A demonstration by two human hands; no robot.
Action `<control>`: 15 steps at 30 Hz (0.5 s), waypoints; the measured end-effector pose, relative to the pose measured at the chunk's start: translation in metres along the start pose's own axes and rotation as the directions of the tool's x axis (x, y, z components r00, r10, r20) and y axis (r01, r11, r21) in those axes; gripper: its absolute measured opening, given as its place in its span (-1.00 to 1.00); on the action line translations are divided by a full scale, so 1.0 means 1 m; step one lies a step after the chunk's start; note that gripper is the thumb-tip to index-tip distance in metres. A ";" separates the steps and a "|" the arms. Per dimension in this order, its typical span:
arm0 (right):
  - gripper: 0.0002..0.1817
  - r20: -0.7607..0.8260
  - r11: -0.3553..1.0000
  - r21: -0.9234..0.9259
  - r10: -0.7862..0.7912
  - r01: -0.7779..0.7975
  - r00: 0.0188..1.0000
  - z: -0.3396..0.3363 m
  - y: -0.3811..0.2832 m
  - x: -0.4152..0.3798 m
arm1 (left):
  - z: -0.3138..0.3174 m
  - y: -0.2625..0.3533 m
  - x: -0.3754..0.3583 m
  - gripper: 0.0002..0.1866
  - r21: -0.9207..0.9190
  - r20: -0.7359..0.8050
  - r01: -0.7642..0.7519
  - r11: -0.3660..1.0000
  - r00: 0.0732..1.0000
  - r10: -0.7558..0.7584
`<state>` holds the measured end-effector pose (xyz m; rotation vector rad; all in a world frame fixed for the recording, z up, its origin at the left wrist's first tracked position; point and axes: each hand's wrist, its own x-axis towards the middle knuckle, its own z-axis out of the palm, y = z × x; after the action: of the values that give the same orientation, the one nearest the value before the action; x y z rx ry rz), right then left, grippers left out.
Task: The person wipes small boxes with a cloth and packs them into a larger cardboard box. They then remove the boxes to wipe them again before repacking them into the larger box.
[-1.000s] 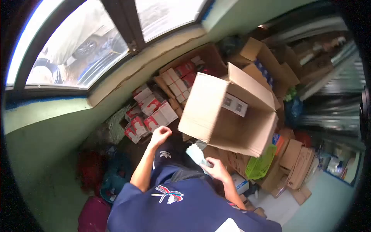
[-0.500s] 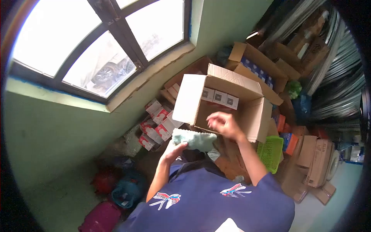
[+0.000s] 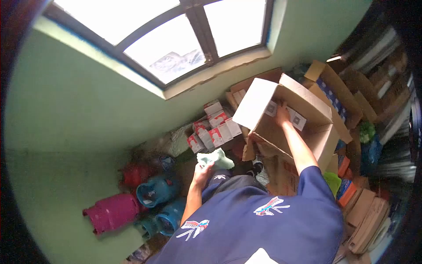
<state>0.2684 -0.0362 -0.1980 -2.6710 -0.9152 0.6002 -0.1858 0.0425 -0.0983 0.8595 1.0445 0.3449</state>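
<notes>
A pale green cloth (image 3: 216,159), bunched and crumpled, is gripped in my left hand (image 3: 203,173) in front of my body. Inside the open cardboard box (image 3: 274,135), small white boxes (image 3: 299,119) with dark square prints stand in a row along the far wall. My right hand (image 3: 282,116) reaches down into the carton, its fingers closed at the middle one of these small boxes and covering most of it. The fingertips are partly hidden.
Red-and-white boxes (image 3: 216,136) are stacked left of the carton under the window. Blue gas cylinders (image 3: 152,192) and a magenta cylinder (image 3: 113,213) stand at lower left. Another carton (image 3: 336,97) holds blue packs at right, near a green basket (image 3: 332,182).
My right hand has moved from above the carton's near edge down to the small white boxes. The cloth stays in my left hand, now more crumpled. The view has turned leftward.
</notes>
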 end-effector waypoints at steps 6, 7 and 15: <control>0.06 0.030 0.984 -0.174 -0.030 0.034 0.999 -0.007 -0.007 -0.016 | -0.035 -0.022 0.003 -0.67 -0.221 -0.136 -0.088 0.971 0.989 0.058; 0.06 -0.114 0.989 -0.138 -0.070 0.054 0.991 -0.008 -0.004 -0.026 | -0.030 -0.015 0.002 -0.66 -0.299 -0.136 -0.118 0.947 0.987 0.080; 0.03 -0.709 0.795 0.318 -0.162 0.516 0.687 -0.116 -0.024 -0.152 | 0.027 0.052 0.039 -0.59 -0.315 -0.052 -0.249 0.916 0.968 0.245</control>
<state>0.2004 -0.1254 -0.0421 -1.9094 -0.8647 -0.1933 -0.1362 0.0878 -0.0768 0.6958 0.8599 0.7146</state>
